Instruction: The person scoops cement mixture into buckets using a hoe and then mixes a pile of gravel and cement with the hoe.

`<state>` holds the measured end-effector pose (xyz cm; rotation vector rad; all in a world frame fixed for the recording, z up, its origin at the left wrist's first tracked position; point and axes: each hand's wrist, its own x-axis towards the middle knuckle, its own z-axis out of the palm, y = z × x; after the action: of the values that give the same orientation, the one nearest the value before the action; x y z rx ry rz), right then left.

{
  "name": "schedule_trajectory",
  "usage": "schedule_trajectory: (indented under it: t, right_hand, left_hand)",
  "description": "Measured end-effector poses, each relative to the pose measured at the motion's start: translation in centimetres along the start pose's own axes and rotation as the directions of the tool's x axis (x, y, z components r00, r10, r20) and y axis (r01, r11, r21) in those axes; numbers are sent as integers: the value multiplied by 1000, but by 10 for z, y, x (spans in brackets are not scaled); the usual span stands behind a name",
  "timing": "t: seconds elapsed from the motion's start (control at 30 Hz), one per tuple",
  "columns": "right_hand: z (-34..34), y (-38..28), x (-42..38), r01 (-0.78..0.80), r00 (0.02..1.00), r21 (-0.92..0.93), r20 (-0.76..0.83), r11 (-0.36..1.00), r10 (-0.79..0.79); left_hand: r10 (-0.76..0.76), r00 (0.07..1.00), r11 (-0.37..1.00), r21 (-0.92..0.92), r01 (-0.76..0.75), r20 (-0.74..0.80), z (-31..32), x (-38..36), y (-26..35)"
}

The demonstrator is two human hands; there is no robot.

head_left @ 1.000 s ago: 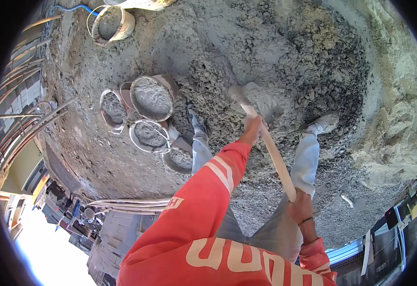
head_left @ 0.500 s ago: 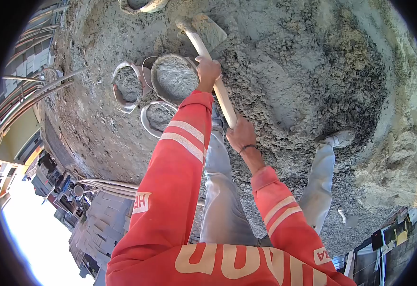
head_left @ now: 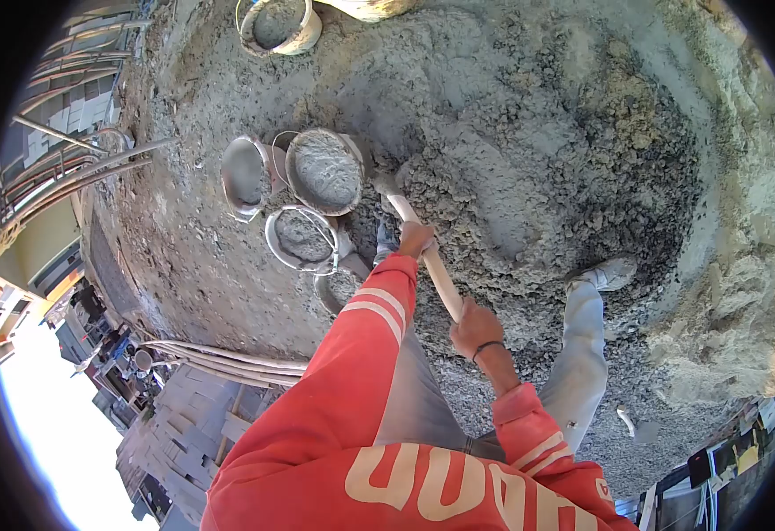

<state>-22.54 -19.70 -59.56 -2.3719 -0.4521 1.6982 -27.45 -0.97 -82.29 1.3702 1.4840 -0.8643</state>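
A hoe (head_left: pixel 440 276) with a pale wooden handle slants down in front of me. Wrapped round the upper part of its handle is my left hand (head_left: pixel 416 239). Lower down, near the handle's end, my right hand (head_left: pixel 478 329) is closed on it, with a dark band at the wrist. The hoe's head is at the left edge of a heap of wet grey mortar (head_left: pixel 520 203), and its blade is hidden. Just left of the head stands a large bucket (head_left: pixel 358 157) filled with grey mix.
Several more buckets cluster at left, among them a white-rimmed bucket (head_left: pixel 269 232). Another bucket (head_left: pixel 306 37) stands at the top beside a pale object (head_left: pixel 374 7). My shoe (head_left: pixel 616 274) is at the heap's near edge. Long poles (head_left: pixel 228 358) lie lower left.
The hoe has come down and toward me, both hands moving with it; its blade was visible above the mortar before. My view has shifted, showing more of the top bucket.
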Motion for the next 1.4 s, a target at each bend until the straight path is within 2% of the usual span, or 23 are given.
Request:
schedule_trajectory:
  t: [0.03,0.07,0.13,0.17,0.23,0.3,0.47,0.57,0.63,0.7,0.73,0.77,0.8,0.83,0.9,0.97,1.0,1.07,1.17,1.2,1.23,1.3,1.4]
  right_hand:
    - [-17,12,-7,39,999,-50,12,998,-38]
    - [-34,29,-18,72,997,-104,31,992,-69]
    - [-52,80,-35,144,989,-169,3,975,-146]
    - [-60,105,-44,179,984,-173,13,968,-180]
    - [-81,145,-67,209,978,-175,52,962,-203]
    - [-103,177,-92,148,988,-186,77,971,-136]
    - [-113,268,-120,28,1000,-271,0,962,-29]
    - [-95,266,-115,-7,996,-292,-92,956,-21]
    - [-66,239,-100,73,988,-155,-122,985,-93]
    - [-37,155,-64,187,945,-43,-263,981,-192]
    - [-17,116,-38,205,943,-46,-259,978,-210]
    - [-6,74,-7,268,942,67,-229,961,-247]
    - [23,44,29,329,897,89,-341,940,-281]
    - [43,9,67,403,861,174,-405,899,-307]
    - [64,-69,124,435,835,275,-480,857,-270]
    - [75,-128,160,377,864,358,-469,854,-185]
    - [83,-146,168,326,895,401,-424,856,-142]
    - [93,-173,162,180,939,408,-343,895,-33]
    - [105,-174,147,165,960,387,-275,907,-57]
    - [107,-172,140,175,964,395,-255,902,-76]
    - [110,-171,131,175,964,393,-254,903,-76]
    - [109,-169,122,57,991,410,-136,910,-1]
    - [142,-159,107,51,985,439,-171,897,28]
  left_hand:
    - [-96,993,932,-343,113,67,11,-11,-3]
    - [-86,994,935,-339,103,64,24,-27,-4]
    - [-35,993,627,-771,109,111,53,-59,-3]
    - [-36,993,630,-768,112,115,64,-63,0]
    - [-27,978,117,-971,209,207,85,-70,0]
    - [-78,976,178,-960,216,205,114,-92,11]
    - [-141,929,135,-923,361,343,168,-167,56]
    - [-25,924,103,-918,383,382,143,-188,78]
    - [59,956,237,-934,267,288,89,-180,95]
    - [171,985,304,-953,-17,37,21,-154,118]
    - [172,980,439,-882,-169,-102,-11,-131,127]
    - [203,925,532,-757,-380,-321,-29,-88,129]
    - [242,878,631,-620,-466,-413,-65,-75,141]
    - [322,821,772,-371,-516,-471,-93,-42,142]
    - [381,748,876,-46,-479,-544,-130,9,139]
    - [488,662,873,317,-371,-569,-152,43,126]
    - [489,667,872,325,-365,-562,-161,52,116]
    - [387,787,917,293,-272,-481,-174,67,103]
    - [318,866,941,240,-239,-386,-181,82,70]
    - [408,802,898,349,-267,-436,-178,75,60]
    - [406,803,899,347,-266,-437,-174,70,51]
    - [331,846,917,355,-183,-419,-167,75,42]
    - [379,874,885,394,-247,-303,-152,48,30]
